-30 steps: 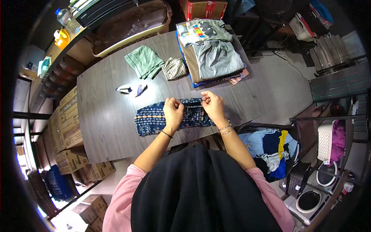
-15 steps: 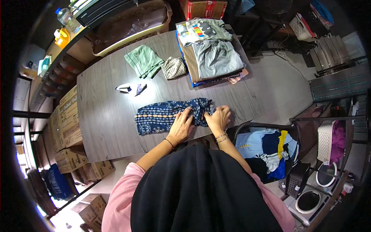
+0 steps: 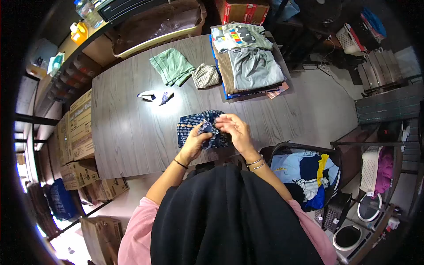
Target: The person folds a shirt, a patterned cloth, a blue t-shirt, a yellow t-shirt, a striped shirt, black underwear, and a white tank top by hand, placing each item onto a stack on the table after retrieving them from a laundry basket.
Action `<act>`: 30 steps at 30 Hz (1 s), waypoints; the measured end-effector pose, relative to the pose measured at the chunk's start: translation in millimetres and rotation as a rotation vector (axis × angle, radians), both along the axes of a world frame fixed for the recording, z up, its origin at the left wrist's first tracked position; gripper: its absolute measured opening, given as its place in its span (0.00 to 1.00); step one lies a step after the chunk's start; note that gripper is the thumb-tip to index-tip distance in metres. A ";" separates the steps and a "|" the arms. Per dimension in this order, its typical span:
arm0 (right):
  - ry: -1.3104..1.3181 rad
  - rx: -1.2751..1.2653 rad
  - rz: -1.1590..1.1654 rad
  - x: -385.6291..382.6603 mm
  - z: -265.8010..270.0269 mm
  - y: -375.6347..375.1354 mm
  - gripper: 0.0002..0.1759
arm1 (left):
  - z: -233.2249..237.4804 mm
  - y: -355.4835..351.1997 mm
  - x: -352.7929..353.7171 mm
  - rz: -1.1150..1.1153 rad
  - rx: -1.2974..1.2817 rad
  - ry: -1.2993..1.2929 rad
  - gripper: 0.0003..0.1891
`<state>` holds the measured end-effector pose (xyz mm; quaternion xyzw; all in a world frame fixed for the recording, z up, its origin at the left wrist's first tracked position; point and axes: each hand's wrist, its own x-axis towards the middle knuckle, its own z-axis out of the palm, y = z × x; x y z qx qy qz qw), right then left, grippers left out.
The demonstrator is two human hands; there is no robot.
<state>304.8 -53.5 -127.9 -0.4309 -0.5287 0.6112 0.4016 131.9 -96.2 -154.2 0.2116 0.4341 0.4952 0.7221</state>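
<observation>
On the long grey wood-grain bench (image 3: 128,141), the folding looks well along but not finished. At the far right end a tall stack of folded clothes (image 3: 252,66) lies squared, grey and printed pieces on top, which I take as work already done. Beside the person's right, off the bench edge, a dark laundry basket (image 3: 276,152) holds a loose heap of blue, yellow and white garments, so a fair share seems left. A folded pale green cloth (image 3: 172,66) and a smaller folded beige patterned piece (image 3: 206,76) lie apart from the stack, near the far edge.

The navy patterned cloth (image 3: 189,126) sits at the near edge, bunched into a short bundle and partly lifted, its fold only half made by my reading. The left hand (image 3: 194,143) grips it from below with fingers closed on the fabric, and the right hand (image 3: 235,130) pinches its upper edge. Two small dark-and-white scraps (image 3: 154,96) lie beyond it.
</observation>
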 end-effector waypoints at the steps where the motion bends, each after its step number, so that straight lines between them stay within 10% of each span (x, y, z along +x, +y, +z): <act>1: -0.049 0.103 -0.044 -2.5 -0.1 -1.2 0.13 | 5.4 -2.2 -9.2 0.057 -0.067 -0.075 0.17; 7: -0.909 0.702 0.324 -36.2 -60.2 -24.8 0.35 | -16.9 -13.2 -92.2 0.162 -0.100 0.199 0.26; 11: -0.979 0.728 0.349 -40.2 -79.4 -25.2 0.38 | 22.0 -28.3 -71.4 0.003 0.532 1.842 0.36; 15: -1.009 0.719 0.392 -34.5 -70.3 -21.3 0.40 | -39.0 -43.5 -77.8 -0.260 0.193 1.823 0.35; 19: -0.839 0.595 0.193 -45.0 -45.7 13.3 0.29 | -22.1 -69.6 -60.3 0.470 0.279 1.573 0.34; 21: -0.819 0.708 0.115 -54.1 -46.7 36.4 0.34 | -43.2 -80.7 -53.5 0.634 -0.141 0.682 0.24; 23: -0.858 0.643 0.137 -60.6 -53.0 47.6 0.32 | -18.8 -79.5 -53.7 0.329 -0.553 -0.050 0.20; 26: -0.892 0.631 0.305 -58.3 -68.0 48.9 0.19 | -11.8 -35.3 -20.0 0.470 -0.617 -0.012 0.17; 29: -0.597 -0.052 0.431 -51.4 -64.3 48.6 0.28 | -46.5 -9.0 -23.8 0.403 -0.423 0.095 0.09; 30: -0.443 0.084 0.318 -41.5 -66.9 40.8 0.33 | -45.0 1.1 -21.4 0.430 -0.356 0.123 0.07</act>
